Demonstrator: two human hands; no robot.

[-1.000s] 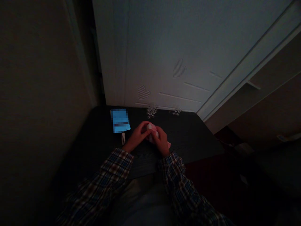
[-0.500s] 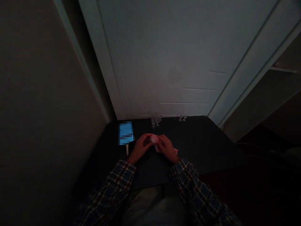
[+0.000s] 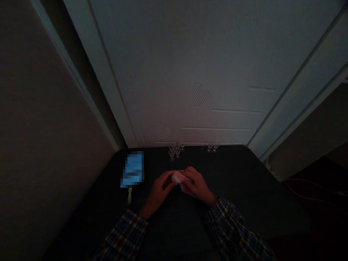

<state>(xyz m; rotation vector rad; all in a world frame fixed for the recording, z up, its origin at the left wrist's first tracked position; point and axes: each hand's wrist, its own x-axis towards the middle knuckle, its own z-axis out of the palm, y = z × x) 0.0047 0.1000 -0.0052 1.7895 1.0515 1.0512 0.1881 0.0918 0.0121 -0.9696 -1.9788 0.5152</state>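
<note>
"Where was the cloth (image 3: 178, 177)?"

"Pink and bunched, between the left hand (image 3: 160, 188) and the right hand (image 3: 197, 183), over the dark table (image 3: 168, 232). I couldn't tell whether it touched the surface."

"And the grip?"

"Both hands were closed on it. The left curved round one side, thumb below and fingers above; the right pinched the other side, a fold showing beneath its fingers. It was too dim to tell whether anything lay inside."

"What stood around them?"

"Beyond the hands, a tight cluster of small clear glasses (image 3: 175, 151) stood near a pale panel (image 3: 223, 69). Farther right stood a pair of glasses (image 3: 212, 147). To the left, well apart from the cloth, lay a lit blue screen (image 3: 133, 168), blurred into squares, with a white stick (image 3: 129, 195) just below it."

"What could have gone wrong?"

"My judgement: if the folds hid something fragile, a slack pinch could have let it slide out and drop, and a hard squeeze could have strained it. Because the clustered glasses stood so close together, a careless knuckle or trailing corner could have tipped one into its neighbours. Poor light made both risks worse."
</note>
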